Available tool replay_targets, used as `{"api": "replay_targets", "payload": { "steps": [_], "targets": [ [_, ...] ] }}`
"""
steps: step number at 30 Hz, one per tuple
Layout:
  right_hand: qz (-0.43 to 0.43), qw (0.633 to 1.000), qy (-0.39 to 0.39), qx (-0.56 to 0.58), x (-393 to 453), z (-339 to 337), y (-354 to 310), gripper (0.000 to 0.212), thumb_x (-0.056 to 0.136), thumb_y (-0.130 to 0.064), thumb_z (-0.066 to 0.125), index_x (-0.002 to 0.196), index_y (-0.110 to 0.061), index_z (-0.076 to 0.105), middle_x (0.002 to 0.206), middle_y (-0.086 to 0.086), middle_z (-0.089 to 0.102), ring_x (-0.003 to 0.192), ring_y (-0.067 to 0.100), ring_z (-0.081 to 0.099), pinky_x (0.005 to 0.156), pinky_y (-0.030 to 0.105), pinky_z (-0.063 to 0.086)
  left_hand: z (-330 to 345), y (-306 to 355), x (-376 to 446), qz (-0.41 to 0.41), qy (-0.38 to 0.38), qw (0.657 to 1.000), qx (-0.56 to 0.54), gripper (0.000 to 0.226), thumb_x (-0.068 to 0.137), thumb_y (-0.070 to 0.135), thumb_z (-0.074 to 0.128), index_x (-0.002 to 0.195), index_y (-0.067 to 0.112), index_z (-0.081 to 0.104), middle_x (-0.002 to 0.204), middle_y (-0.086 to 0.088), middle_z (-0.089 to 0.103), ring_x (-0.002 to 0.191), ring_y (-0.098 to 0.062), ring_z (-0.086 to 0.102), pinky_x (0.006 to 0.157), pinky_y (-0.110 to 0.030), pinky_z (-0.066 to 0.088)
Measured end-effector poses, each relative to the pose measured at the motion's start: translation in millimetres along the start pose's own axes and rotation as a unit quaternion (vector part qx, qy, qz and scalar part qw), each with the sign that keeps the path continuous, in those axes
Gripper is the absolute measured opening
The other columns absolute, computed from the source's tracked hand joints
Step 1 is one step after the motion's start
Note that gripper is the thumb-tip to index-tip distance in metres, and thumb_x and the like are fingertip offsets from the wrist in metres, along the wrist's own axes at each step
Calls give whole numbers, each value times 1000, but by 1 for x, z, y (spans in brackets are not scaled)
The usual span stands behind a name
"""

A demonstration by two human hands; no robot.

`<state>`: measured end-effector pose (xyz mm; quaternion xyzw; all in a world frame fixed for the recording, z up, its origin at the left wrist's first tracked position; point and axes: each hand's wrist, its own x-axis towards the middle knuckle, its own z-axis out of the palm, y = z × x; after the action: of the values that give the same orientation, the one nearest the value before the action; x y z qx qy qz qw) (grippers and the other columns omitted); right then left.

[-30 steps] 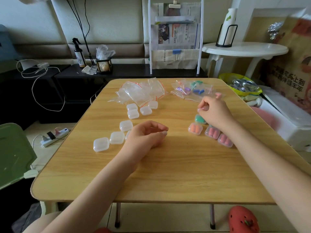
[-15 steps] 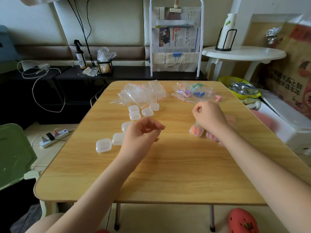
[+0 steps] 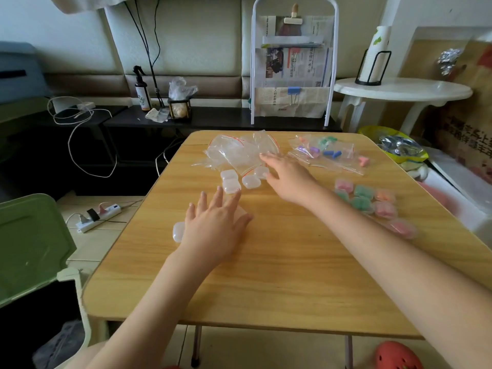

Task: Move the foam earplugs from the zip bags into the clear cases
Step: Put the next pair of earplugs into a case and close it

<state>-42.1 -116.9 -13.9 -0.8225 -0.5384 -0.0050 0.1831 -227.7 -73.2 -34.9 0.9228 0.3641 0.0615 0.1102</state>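
My left hand [image 3: 217,227] lies spread flat over empty clear cases [image 3: 241,180] near the desk's [image 3: 279,283] left edge, gripping nothing. My right hand [image 3: 288,174], fingers open and empty, reaches toward the far edge, where bagged earplugs [image 3: 323,151] wait; filled cases [image 3: 372,203] sit right.

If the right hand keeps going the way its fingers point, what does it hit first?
Probably the pile of empty zip bags: the right hand points up-left and its fingertips already sit at the pile's edge, though height above it is unclear.
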Motion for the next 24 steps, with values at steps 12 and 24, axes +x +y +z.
{"api": "replay_targets", "payload": {
  "steps": [12, 24],
  "targets": [
    [53, 983, 159, -78, 44, 0, 16, 35, 98, -20, 43, 132, -20, 52, 126, 8, 61, 107, 25, 58, 82, 32, 46, -2, -12, 20, -5, -10, 1000, 27, 60, 100, 49, 13, 152, 23, 1, 160, -5, -2, 147, -27, -5, 117, -45, 3],
    [274, 941, 90, -179, 81, 21, 81, 25, 90, 3, 45, 101, -12, 62, 107, 18, 60, 118, 40, 48, 112, 62, 16, 1, -7, 27, 42, -27, 999, 12, 67, 96, 57, 29, 151, 33, 2, 160, -7, -7, 146, -28, -7, 117, -47, 0]
  ]
}}
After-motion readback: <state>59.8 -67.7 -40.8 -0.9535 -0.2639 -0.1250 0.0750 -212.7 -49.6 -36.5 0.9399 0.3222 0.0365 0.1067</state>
